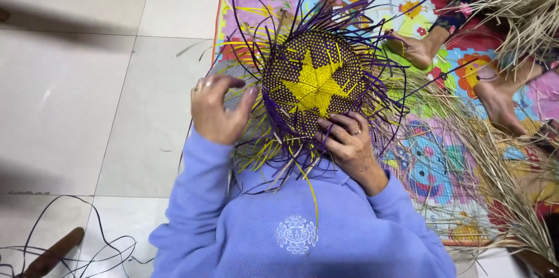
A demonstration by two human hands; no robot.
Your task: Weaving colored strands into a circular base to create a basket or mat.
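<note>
Loose dark strands (87, 243) trail on the tiled floor (75, 80) at the lower left. The left hand (218, 109) curls open-fingered against the left edge of the woven basket (314, 83), pressing its purple strips. The right hand (349, 144) pinches strips at the basket's near edge. Dry straw (466, 155) covers the play mat (431, 167), beside another person's bare feet (501, 103).

No packages, labels, signs or screens in view

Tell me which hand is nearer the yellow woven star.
Right. The right hand grips the purple woven piece just below the yellow woven star; the left hand sits farther out, left.
</note>
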